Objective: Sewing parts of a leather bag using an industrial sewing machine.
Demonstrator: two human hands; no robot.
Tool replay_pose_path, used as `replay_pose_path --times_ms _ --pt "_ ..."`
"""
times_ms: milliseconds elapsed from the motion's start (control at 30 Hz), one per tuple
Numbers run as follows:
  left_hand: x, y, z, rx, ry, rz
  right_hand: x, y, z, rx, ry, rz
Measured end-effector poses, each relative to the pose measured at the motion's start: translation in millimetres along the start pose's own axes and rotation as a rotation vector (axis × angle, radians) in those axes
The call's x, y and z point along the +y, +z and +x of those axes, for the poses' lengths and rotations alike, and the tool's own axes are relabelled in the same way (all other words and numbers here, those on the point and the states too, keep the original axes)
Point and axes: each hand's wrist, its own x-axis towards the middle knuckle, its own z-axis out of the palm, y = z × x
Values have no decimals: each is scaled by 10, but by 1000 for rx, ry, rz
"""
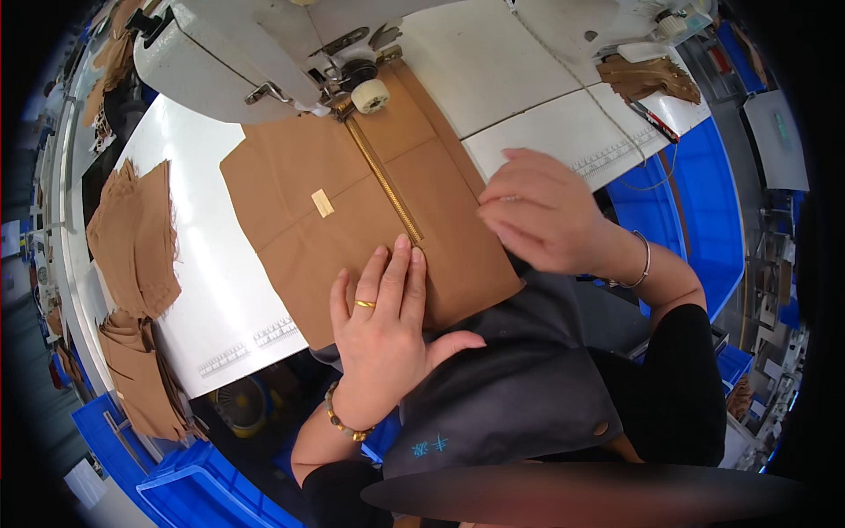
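Observation:
A brown panel lies on the white sewing table, its far end under the sewing machine's presser area. A gold-toothed zipper runs along the panel, and a small light rectangular patch sits left of it. My left hand rests flat on the panel, fingers stretched out at the zipper's near end and thumb spread to the side. Beside the panel's right edge is my right hand, raised, with its fingers curled together. Whether anything small is pinched in it is hidden.
The white sewing machine stands over the far side. Stacked brown pieces lie at the left, more brown pieces at the far right. A marker pen lies near the cord. Blue bins flank the table.

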Motion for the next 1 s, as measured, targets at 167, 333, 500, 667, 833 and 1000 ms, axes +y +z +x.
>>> replay_pose_path --times_ms 167,333,500,667,833,1000 --pt "-10 99 5 22 -8 134 -162 378 54 -101 -104 158" --pt "-150 160 70 135 44 44 -195 425 -19 -152 -140 2" --pt "-442 60 297 62 112 -222 -189 387 21 -182 -182 -10" --pt "-469 25 500 82 -36 64 -184 336 96 -229 -207 4" --pt "-485 -32 560 13 -30 114 -37 277 294 -559 -63 154" --pt "-497 -61 600 -10 -11 149 123 311 461 -353 -16 -79"
